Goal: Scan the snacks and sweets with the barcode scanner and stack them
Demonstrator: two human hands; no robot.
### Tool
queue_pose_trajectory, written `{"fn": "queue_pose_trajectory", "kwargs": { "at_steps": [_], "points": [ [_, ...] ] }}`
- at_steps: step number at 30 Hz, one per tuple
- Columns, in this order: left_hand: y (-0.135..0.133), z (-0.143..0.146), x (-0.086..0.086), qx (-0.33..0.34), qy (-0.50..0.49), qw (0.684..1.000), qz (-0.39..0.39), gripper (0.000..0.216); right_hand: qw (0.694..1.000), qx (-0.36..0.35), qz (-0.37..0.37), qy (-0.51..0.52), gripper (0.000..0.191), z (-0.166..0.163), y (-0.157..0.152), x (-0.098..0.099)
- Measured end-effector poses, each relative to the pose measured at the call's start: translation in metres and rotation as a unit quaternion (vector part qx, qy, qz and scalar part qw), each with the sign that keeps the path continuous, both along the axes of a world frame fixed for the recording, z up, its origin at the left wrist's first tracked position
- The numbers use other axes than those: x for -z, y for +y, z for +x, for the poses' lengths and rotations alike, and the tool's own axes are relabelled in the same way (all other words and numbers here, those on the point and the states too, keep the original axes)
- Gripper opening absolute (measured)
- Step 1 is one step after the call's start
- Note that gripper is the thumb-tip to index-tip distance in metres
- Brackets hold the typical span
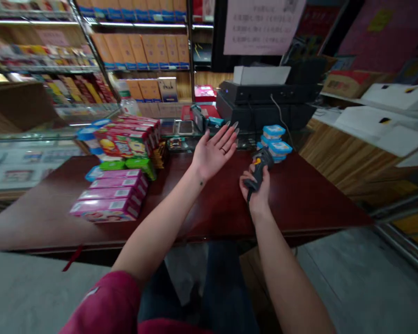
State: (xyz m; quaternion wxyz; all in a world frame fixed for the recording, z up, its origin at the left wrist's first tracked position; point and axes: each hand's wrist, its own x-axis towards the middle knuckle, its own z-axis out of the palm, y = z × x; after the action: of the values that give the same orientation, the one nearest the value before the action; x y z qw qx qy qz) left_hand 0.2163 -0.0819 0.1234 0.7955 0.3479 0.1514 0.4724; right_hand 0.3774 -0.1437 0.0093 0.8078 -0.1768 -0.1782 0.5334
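Observation:
My left hand [214,150] is held palm up over the middle of the dark red counter [209,199], its fingers stretched out and nothing in it. A ring shows on one finger. In my right hand [259,188] is a black barcode scanner [261,169] with a yellow trigger, its cord hanging down past my wrist. Just beyond the scanner stand several stacked blue-and-white tubs [276,144]. On the left of the counter are pink-purple boxes [111,197], green packs [139,165] and a stack of red boxes [125,139].
Behind the counter's far edge stand a black machine [268,106] and a glass display case [24,157]. Shelves of orange boxes [139,51] line the back. White cartons [372,125] sit at the right, and a cardboard box [17,106] at the far left.

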Motion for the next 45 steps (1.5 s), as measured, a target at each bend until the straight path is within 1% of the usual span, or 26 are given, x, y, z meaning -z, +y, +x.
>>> {"fn": "queue_pose_trajectory", "kwargs": {
  "at_steps": [3,5,7,9,11,13,14,16,17,18,19,20,22,24,25,27,31,32,34,36,37,39,41,42,43,45],
  "points": [
    [-0.011,-0.064,-0.02,-0.024,-0.012,1.0,0.014,0.047,0.997,-0.06,-0.025,-0.03,0.031,-0.076,0.011,-0.004],
    [-0.015,-0.11,-0.03,-0.054,-0.002,0.998,0.022,0.046,0.993,-0.102,-0.033,-0.04,0.031,-0.124,0.017,-0.004],
    [-0.015,-0.157,-0.036,-0.102,0.024,0.994,0.028,0.044,0.988,-0.14,-0.033,-0.048,0.033,-0.166,0.023,-0.004],
    [-0.011,-0.206,-0.036,-0.168,0.059,0.983,0.036,0.039,0.984,-0.169,-0.025,-0.054,0.037,-0.202,0.028,-0.003],
    [-0.003,-0.255,-0.03,-0.245,0.094,0.963,0.056,0.034,0.98,-0.188,-0.022,-0.059,0.04,-0.229,0.032,-0.003],
    [0.01,-0.3,-0.018,-0.335,0.126,0.93,0.083,0.026,0.977,-0.2,-0.026,-0.068,0.042,-0.248,0.034,-0.003],
    [0.018,-0.322,-0.011,-0.384,0.144,0.908,0.09,0.023,0.976,-0.203,-0.03,-0.074,0.043,-0.253,0.036,-0.002],
    [0.035,-0.358,0.007,-0.485,0.188,0.85,0.081,0.019,0.974,-0.206,-0.036,-0.091,0.044,-0.257,0.038,-0.001],
    [0.044,-0.374,0.017,-0.521,0.22,0.821,0.078,0.019,0.973,-0.205,-0.037,-0.099,0.043,-0.256,0.038,0.0],
    [0.052,-0.387,0.027,-0.541,0.261,0.795,0.081,0.02,0.973,-0.203,-0.037,-0.106,0.041,-0.254,0.039,0.001],
    [0.06,-0.397,0.037,-0.543,0.314,0.774,0.088,0.022,0.973,-0.2,-0.036,-0.109,0.038,-0.252,0.04,0.002],
    [0.067,-0.405,0.047,-0.523,0.38,0.757,0.099,0.025,0.974,-0.197,-0.034,-0.111,0.036,-0.249,0.04,0.004],
    [0.078,-0.413,0.066,-0.44,0.513,0.727,0.122,0.034,0.975,-0.191,-0.035,-0.108,0.033,-0.245,0.041,0.005],
    [0.086,-0.414,0.083,-0.359,0.595,0.706,0.136,0.041,0.975,-0.19,-0.042,-0.105,0.033,-0.243,0.041,0.006],
    [0.088,-0.412,0.091,-0.338,0.612,0.701,0.138,0.044,0.975,-0.191,-0.048,-0.106,0.033,-0.243,0.042,0.007],
    [0.089,-0.41,0.103,-0.328,0.625,0.693,0.146,0.05,0.973,-0.194,-0.06,-0.114,0.033,-0.245,0.042,0.007],
    [0.08,-0.411,0.121,-0.321,0.662,0.638,0.227,0.061,0.967,-0.2,-0.076,-0.138,0.029,-0.249,0.045,0.008],
    [0.077,-0.412,0.124,-0.323,0.662,0.63,0.245,0.062,0.966,-0.2,-0.077,-0.144,0.028,-0.249,0.045,0.008],
    [0.069,-0.414,0.129,-0.345,0.645,0.634,0.252,0.06,0.964,-0.201,-0.076,-0.154,0.029,-0.248,0.046,0.009],
    [0.061,-0.413,0.132,-0.393,0.608,0.658,0.207,0.055,0.964,-0.2,-0.075,-0.161,0.031,-0.247,0.045,0.009],
    [0.057,-0.413,0.132,-0.424,0.576,0.679,0.164,0.05,0.964,-0.199,-0.073,-0.163,0.032,-0.246,0.044,0.01],
    [0.049,-0.414,0.128,-0.476,0.47,0.742,0.053,0.04,0.965,-0.195,-0.07,-0.161,0.032,-0.244,0.042,0.01],
    [0.04,-0.419,0.118,-0.492,0.324,0.807,-0.047,0.032,0.966,-0.193,-0.071,-0.158,0.032,-0.241,0.04,0.011],
    [0.035,-0.422,0.11,-0.483,0.252,0.835,-0.074,0.031,0.966,-0.193,-0.074,-0.158,0.032,-0.24,0.039,0.011],
    [0.029,-0.425,0.099,-0.466,0.186,0.861,-0.084,0.032,0.965,-0.194,-0.077,-0.159,0.032,-0.238,0.038,0.011],
    [0.017,-0.426,0.074,-0.422,0.082,0.901,-0.06,0.039,0.963,-0.195,-0.083,-0.168,0.035,-0.236,0.036,0.012]
  ]
}}
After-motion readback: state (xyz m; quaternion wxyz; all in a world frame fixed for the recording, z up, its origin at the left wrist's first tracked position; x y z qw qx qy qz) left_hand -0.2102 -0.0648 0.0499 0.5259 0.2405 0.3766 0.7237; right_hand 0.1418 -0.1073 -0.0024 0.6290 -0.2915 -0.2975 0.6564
